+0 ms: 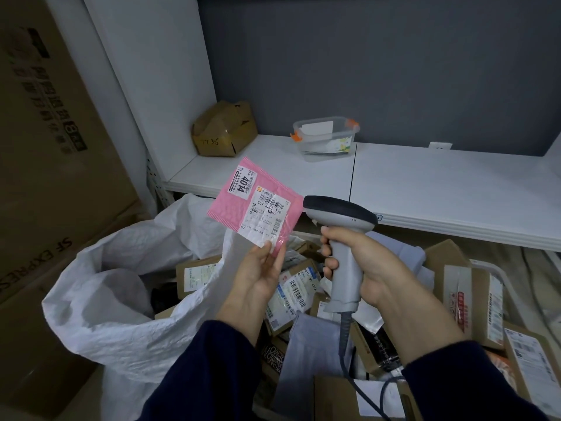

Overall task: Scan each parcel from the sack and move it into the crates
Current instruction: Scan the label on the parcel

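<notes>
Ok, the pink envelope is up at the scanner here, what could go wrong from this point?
The left hand pinches the pink envelope only by its lower corner, so it could droop or slip.
It carries two barcoded labels, the small sticker and the creased shipping label; the scanner might read the wrong one.

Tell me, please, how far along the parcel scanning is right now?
Done: many boxes already lie heaped at the right, apparently sorted. In hand: the left hand pinches a pink envelope by its corner, label up, while the right hand grips the scanner aimed at it. Left: this envelope has yet to join the heap, and the sack stands open with a dark item inside.
</notes>
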